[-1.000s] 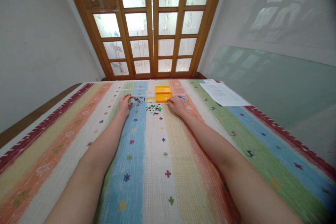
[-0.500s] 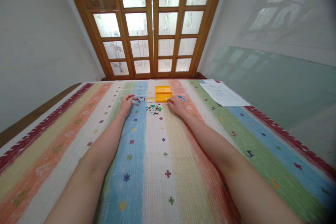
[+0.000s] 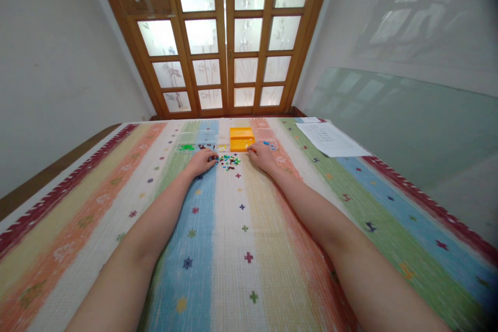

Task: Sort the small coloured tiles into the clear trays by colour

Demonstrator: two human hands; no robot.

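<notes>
A small pile of mixed green, blue and dark little pieces (image 3: 229,162) lies on the cloth between my hands. My left hand (image 3: 202,162) is at the pile's left edge, fingers bent and drawn together; whatever they hold is too small to make out. By the front right corner of an open yellow box (image 3: 241,146) rests my right hand (image 3: 262,155), its fingers curled in a pinch with their contents hidden. Clear trays hold sorted pieces: green ones (image 3: 187,148), dark ones (image 3: 206,146) and yellow ones (image 3: 222,148) to the left, blue ones (image 3: 268,143) to the right.
A striped, patterned cloth (image 3: 233,249) covers the table. White printed sheets (image 3: 330,139) lie at the far right. Beyond the table's back edge stands a wooden door with glass panes (image 3: 247,41), and a glass panel (image 3: 373,119) leans along the right wall.
My left hand has moved from the clear tray on the left toward me and right, to the pile. That uncovers the green pieces. The right hand has stayed by the yellow box.
</notes>
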